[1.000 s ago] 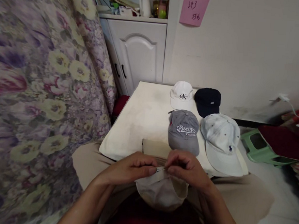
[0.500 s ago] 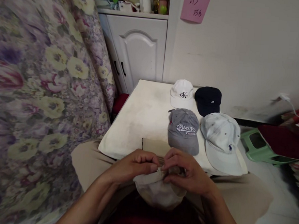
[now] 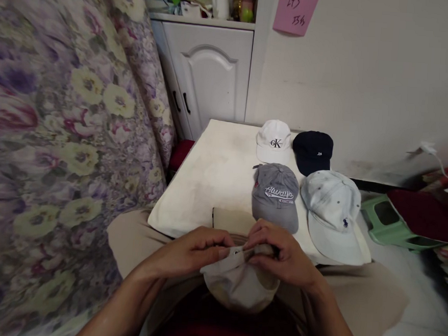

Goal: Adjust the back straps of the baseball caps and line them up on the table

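A beige baseball cap is held over my lap, its back strap toward the table and its brim pointing away under my hands. My left hand pinches the left part of the strap, beside a small metal snap or eyelet. On the other side, my right hand grips the strap and cap edge between thumb and fingers. Just beyond my hands lies a grey cap with white lettering. A pale blue cap sits to its right, with a white cap and a navy cap behind.
The caps stand on a low table with a cream cover. A floral curtain hangs at the left, a white cabinet stands behind, and a green stool is at the right. A pink note is on the wall.
My left fingers have slid slightly left along the strap, baring the small metal fitting. My right hand keeps its hold. The other caps have not moved; the view has shifted a little.
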Demonstrator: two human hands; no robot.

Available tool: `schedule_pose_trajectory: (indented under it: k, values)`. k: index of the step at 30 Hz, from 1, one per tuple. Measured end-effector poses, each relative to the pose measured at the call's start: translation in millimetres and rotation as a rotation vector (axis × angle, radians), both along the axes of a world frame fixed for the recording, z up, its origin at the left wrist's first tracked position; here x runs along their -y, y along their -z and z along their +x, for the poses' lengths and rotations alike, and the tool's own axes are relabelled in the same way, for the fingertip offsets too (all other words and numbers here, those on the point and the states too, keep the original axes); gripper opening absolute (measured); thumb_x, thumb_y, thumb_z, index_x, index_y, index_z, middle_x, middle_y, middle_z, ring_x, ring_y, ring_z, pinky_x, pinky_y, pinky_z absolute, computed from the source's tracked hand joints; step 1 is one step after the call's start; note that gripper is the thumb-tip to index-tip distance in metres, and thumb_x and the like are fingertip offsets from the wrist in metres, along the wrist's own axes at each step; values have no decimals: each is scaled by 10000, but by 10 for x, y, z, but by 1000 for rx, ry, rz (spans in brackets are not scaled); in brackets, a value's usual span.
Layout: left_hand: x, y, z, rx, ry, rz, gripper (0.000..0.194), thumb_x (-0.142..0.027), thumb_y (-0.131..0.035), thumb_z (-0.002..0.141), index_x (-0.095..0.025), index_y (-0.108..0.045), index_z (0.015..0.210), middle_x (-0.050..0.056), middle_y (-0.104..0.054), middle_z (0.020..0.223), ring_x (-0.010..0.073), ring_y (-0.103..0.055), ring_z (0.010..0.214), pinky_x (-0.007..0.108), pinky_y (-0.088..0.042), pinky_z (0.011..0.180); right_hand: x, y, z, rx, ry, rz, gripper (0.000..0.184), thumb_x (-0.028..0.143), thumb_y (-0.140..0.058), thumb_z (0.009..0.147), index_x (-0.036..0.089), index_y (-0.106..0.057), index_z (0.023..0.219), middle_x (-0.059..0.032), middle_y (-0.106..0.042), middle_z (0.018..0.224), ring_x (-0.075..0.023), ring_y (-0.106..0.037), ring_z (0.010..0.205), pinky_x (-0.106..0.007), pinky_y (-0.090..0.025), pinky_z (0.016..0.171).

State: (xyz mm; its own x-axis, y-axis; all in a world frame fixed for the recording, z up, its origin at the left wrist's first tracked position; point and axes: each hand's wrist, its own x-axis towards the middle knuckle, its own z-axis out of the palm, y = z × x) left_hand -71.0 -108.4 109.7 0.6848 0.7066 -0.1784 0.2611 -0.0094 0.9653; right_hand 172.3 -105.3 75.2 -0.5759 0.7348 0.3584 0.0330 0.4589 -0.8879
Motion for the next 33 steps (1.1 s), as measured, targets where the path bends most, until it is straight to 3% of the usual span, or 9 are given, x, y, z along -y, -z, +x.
schedule_pose_trajectory:
  k: [6, 13, 22, 33]
  values:
    - [36, 43, -161, 20, 47, 36, 257, -399, -556, 916, -174, -674, 953, 47, -608, 894, 197, -541, 837, 276, -408, 741, -12, -8, 7, -1, -22, -4, 198, 181, -718, 834, 240, -692, 1021, -29, -628, 959, -180, -609, 891, -329, -487, 799]
    - [69, 72, 22, 109, -55, -80, 212, -366, -596, 895, -165, -663, 886, 6, -599, 787, 150, -504, 726, 237, -370, 650, 22, -138, -77, 75, -38, 67, 237, 187, -744, 808, 251, -683, 1028, -52, -574, 1101, -206, -578, 1022, -351, -486, 865]
    - [66, 72, 93, 42, -175, -40, 216, -363, -553, 906, -162, -625, 878, -1, -596, 796, 157, -495, 737, 239, -367, 645, 41, -241, -145, 250, 137, 108, 289, 38, -732, 738, 208, -621, 943, -34, -539, 1043, -180, -554, 945, -319, -478, 807]
    - [54, 99, 85, 7, -127, -7, 253, -387, -514, 933, -162, -616, 882, 6, -586, 808, 158, -494, 756, 247, -378, 664, -45, -296, -147, 315, -4, 32, 196, 28, -665, 769, 192, -576, 829, 14, -508, 930, -119, -543, 809, -242, -444, 674]
